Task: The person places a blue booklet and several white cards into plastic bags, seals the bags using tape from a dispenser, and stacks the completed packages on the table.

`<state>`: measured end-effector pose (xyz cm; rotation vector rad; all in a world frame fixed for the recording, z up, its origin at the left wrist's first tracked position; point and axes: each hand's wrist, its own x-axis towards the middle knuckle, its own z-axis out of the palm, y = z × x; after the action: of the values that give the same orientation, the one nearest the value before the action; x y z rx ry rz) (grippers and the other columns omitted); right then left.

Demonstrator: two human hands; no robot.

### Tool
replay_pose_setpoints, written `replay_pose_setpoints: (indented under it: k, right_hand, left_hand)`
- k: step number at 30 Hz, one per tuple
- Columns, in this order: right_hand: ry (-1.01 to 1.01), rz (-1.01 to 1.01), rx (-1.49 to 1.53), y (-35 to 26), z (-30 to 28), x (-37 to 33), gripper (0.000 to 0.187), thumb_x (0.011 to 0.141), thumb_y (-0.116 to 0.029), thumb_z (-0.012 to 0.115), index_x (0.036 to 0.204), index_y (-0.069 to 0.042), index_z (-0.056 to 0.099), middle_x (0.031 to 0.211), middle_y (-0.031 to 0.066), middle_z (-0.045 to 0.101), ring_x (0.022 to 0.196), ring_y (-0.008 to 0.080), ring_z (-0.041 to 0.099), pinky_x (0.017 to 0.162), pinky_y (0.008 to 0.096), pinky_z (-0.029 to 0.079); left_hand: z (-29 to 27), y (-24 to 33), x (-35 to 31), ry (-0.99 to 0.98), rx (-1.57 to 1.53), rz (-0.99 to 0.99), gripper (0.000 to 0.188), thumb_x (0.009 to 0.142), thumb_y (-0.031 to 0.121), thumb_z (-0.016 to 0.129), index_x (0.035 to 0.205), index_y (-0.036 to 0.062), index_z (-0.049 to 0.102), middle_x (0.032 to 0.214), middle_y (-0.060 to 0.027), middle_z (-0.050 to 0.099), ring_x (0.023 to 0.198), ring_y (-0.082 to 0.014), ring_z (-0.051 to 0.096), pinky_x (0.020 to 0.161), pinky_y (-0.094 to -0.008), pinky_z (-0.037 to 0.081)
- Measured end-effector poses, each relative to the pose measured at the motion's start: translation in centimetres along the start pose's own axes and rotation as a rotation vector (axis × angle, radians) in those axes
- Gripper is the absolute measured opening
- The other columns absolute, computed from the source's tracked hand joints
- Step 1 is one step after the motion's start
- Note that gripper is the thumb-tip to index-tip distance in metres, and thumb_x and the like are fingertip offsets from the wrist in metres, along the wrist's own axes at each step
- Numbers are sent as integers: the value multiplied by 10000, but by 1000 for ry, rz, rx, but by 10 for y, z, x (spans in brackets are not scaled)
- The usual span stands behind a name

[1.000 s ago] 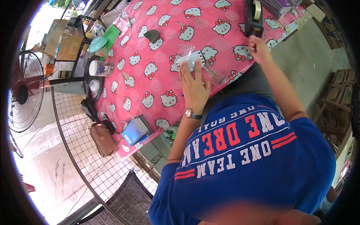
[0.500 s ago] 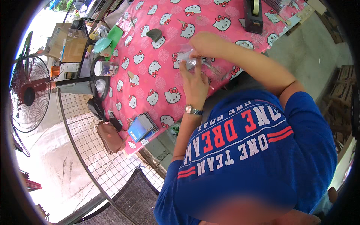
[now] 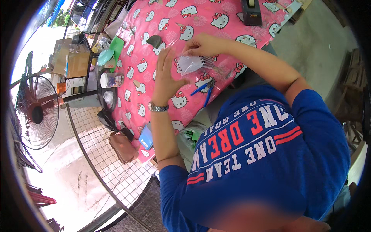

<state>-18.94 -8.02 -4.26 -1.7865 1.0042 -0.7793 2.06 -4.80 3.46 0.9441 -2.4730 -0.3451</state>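
Observation:
On the pink patterned tablecloth lies a clear plastic bag with something white and a row of dark, thin prongs inside. My right hand is at the bag's far edge, fingertips pinched on the plastic. To the left of the bag, my left hand is open, fingers stretched away from me and thumb apart, holding nothing. A pair of blue-handled pliers lies just nearer to me than the bag. Beyond my left hand's fingertips sits a small dark grey rounded piece.
A black tape dispenser stands at the far right of the table. Along the left edge are a lidded clear jar, a teal bowl, a brown pouch and a blue box. A standing fan is farther left.
My left hand has let go of the bag and moved left, its fingers now spread. The bag and the pliers show more plainly. My right hand has shifted slightly left, and the view has shifted.

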Motion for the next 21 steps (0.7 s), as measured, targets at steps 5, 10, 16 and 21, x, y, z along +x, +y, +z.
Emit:
replay_pose_setpoints:
  k: [5, 10, 16, 21]
  right_hand:
    - [105, -345, -212, -5, 19, -29, 368, 839, -274, 664, 1130, -54, 616, 955, 134, 659, 967, 269, 618, 827, 361, 489]
    - [277, -532, -445, 3, 48, -34, 403, 815, -248, 648, 1166, -69, 570, 890, 114, 654, 969, 299, 592, 838, 407, 465]
    - [472, -185, -456, -15, 62, -20, 429, 828, -174, 620, 1243, -115, 528, 850, 47, 621, 835, 293, 566, 859, 445, 407]
    - [525, -188, -447, -9, 49, -15, 405, 830, -217, 597, 1202, -71, 531, 854, 123, 645, 927, 293, 589, 825, 451, 417]
  left_hand:
    - [28, -38, -20, -105, -185, -119, 649, 607, 57, 808, 1216, 76, 585, 1284, -130, 551, 1196, -288, 517, 989, -395, 438]
    - [52, -51, -32, 11, -339, -247, 399, 647, -30, 760, 1033, 16, 669, 1190, -119, 612, 1106, -243, 584, 924, -351, 486]
    - [57, -49, -30, 64, -515, -401, 224, 695, -70, 712, 910, -10, 691, 1266, -124, 545, 1181, -249, 515, 975, -361, 446]
    - [54, -73, -22, 38, -528, -420, 177, 659, 62, 781, 831, 55, 736, 1347, -137, 474, 1243, -273, 449, 1030, -384, 368]
